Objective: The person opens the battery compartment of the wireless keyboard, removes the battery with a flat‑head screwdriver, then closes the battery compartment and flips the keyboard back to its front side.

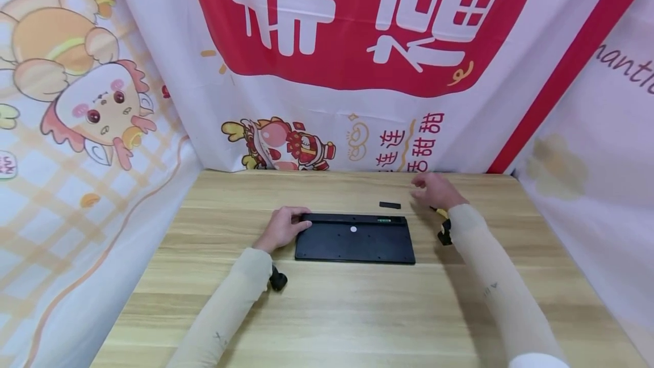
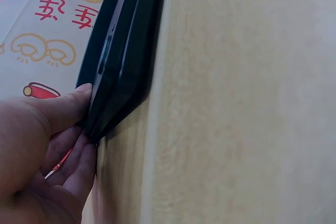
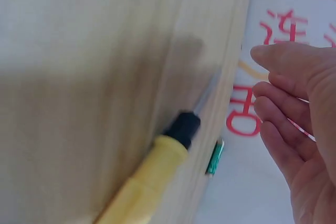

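Observation:
A black keyboard [image 1: 355,247] lies with its underside up on the wooden table. My left hand [image 1: 283,227] pinches its far left corner, thumb on the upper face and fingers against the edge, as the left wrist view shows closely. Something green [image 1: 388,220], seemingly a battery, shows in a slot near the keyboard's far right corner. Beyond that edge lies a small black cover [image 1: 390,205]. Held above the table to the right, my right hand [image 1: 438,190] has loosely bent fingers with nothing between them. A yellow-handled screwdriver [image 3: 157,163] and a green battery [image 3: 214,157] lie near it.
The wooden table [image 1: 337,311] meets a printed cloth [image 1: 317,84] hung along its far edge. More cloth hangs at the left [image 1: 66,214] and right sides. Black wrist cameras [image 1: 278,279] sit on both wrists.

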Available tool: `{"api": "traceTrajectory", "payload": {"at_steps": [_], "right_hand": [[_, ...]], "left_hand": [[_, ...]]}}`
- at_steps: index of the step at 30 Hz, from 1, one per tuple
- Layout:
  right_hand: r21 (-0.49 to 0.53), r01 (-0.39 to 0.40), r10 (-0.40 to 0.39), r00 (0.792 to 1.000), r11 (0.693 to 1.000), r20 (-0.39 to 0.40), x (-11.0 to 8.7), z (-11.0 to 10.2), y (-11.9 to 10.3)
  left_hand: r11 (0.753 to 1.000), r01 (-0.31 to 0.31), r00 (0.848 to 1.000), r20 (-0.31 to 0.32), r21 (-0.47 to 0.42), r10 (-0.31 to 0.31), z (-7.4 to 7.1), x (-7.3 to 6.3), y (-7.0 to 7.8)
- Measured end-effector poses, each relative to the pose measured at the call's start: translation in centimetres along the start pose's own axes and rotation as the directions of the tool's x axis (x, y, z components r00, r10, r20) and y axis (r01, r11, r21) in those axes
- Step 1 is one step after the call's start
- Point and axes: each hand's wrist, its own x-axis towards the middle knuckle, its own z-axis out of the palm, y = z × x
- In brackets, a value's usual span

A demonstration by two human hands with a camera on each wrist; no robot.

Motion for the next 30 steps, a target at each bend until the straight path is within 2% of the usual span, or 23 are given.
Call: {"api": "traceTrajectory", "payload": {"at_steps": [5, 11, 16, 19, 24, 30], "right_hand": [[0.016, -0.079, 0.079, 0.997, 0.997, -0.005, 0.9, -1.1, 1.8], [0.008, -0.175, 0.175, 0.984, 0.985, -0.026, 1.8, -2.2, 5.3], [0.028, -0.207, 0.208, 0.978, 0.978, -0.013, 2.0, -2.5, 7.3], [0.038, -0.238, 0.238, 0.971, 0.971, -0.004, 1.1, -2.4, 7.5], [0.018, -0.263, 0.264, 0.964, 0.965, -0.036, 0.0, -1.6, 6.7], [-0.047, -0.233, 0.226, 0.967, 0.971, -0.121, 1.1, 0.4, 8.7]], "left_hand": [[1.0, -0.005, 1.0, -0.005, 0.002, 0.005, 0.0, 0.0, 0.0], [1.0, 0.006, 1.0, 0.001, 0.003, -0.006, 0.2, 0.1, -0.1], [1.0, 0.013, 1.0, -0.013, -0.001, -0.013, 0.3, 0.1, -0.4], [1.0, 0.002, 1.0, -0.019, -0.007, -0.003, 0.4, 0.0, -0.4], [1.0, -0.003, 1.0, -0.02, -0.013, 0.003, 0.3, 0.1, -0.5], [1.0, -0.006, 1.0, -0.021, -0.014, 0.005, 0.4, 0.2, -0.7]]}}
